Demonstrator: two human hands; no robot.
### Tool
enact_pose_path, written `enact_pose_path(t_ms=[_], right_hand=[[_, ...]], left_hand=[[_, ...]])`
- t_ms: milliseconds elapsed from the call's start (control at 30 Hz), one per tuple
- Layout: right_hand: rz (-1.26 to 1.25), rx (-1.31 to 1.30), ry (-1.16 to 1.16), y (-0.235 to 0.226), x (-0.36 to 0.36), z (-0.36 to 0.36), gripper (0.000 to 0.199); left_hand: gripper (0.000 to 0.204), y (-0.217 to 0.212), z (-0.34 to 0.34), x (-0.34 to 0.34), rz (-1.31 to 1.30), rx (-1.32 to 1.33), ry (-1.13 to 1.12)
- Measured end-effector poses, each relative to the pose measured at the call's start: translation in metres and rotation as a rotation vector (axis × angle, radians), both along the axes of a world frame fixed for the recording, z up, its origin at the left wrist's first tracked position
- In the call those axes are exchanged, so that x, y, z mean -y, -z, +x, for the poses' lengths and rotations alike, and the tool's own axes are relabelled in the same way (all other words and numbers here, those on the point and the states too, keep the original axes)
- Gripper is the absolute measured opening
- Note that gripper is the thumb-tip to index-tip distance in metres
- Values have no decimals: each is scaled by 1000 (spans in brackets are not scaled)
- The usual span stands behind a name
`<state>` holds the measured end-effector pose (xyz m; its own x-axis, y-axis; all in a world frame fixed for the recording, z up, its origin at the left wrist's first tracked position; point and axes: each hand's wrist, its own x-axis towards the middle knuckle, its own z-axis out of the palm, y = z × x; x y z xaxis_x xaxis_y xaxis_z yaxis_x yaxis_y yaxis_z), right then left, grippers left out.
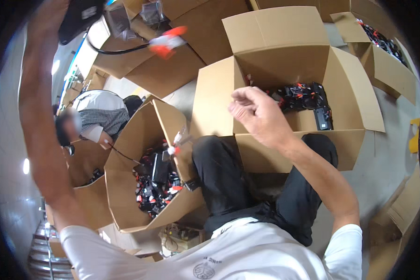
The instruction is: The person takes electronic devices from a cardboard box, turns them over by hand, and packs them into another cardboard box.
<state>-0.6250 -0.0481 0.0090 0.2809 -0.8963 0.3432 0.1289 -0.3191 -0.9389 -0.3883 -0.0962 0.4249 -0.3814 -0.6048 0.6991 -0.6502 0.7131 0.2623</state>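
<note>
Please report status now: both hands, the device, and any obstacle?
Left hand holding black device. Right hand empty, near open carton. Cable loose, possible snag.

White shirt [266, 247], round emblem [204, 270], black trousers [219, 172]

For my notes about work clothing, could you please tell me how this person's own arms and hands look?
Plain white short sleeves cover both upper arms. The right hand wears no glove and its wrist no watch. The left forearm is bare too; its far end is cut off at the rim.
</note>
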Motion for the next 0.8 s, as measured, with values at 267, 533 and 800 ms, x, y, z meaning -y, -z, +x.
enact_pose_path(t_ms=[267, 533, 800], right_hand=[[-360, 226, 440, -50, 33, -41, 99], [-9, 559, -247, -11, 83, -39, 124], [-684, -447, 856, 64, 172, -153, 112]], left_hand=[[50, 62, -109, -11, 302, -50, 91], [45, 208, -152, 105, 1097, -468, 181], [40, 286, -205, 209, 1509, -950, 363]])
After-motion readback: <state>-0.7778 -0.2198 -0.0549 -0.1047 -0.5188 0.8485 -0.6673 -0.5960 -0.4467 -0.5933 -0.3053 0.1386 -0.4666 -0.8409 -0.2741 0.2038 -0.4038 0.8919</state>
